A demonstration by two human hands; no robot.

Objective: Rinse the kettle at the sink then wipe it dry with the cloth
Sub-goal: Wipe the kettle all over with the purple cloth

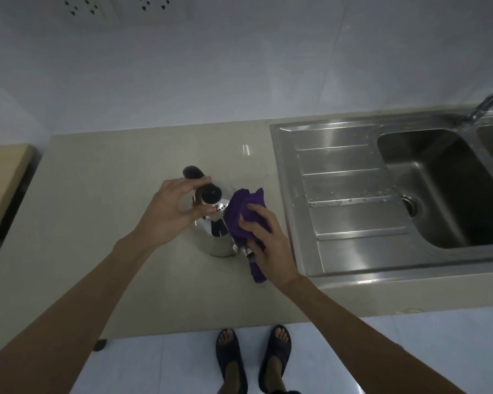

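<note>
A shiny steel kettle (pixel 215 238) with a black handle stands on the beige counter (pixel 111 223), left of the sink. My left hand (pixel 170 207) grips the kettle at its top, fingers around the black handle near the lid. My right hand (pixel 268 240) presses a purple cloth (pixel 244 211) against the kettle's right side, over the spout area. The cloth hangs down past my palm. Part of the kettle's body is hidden by both hands and the cloth.
A steel sink (pixel 353 211) with a ribbed draining board and a deep basin (pixel 450 189) lies to the right, with a tap (pixel 490 100) above it. A wooden surface (pixel 3 180) sits at the far left. Wall sockets (pixel 80 8) are above. My sandalled feet (pixel 251 359) stand below the counter edge.
</note>
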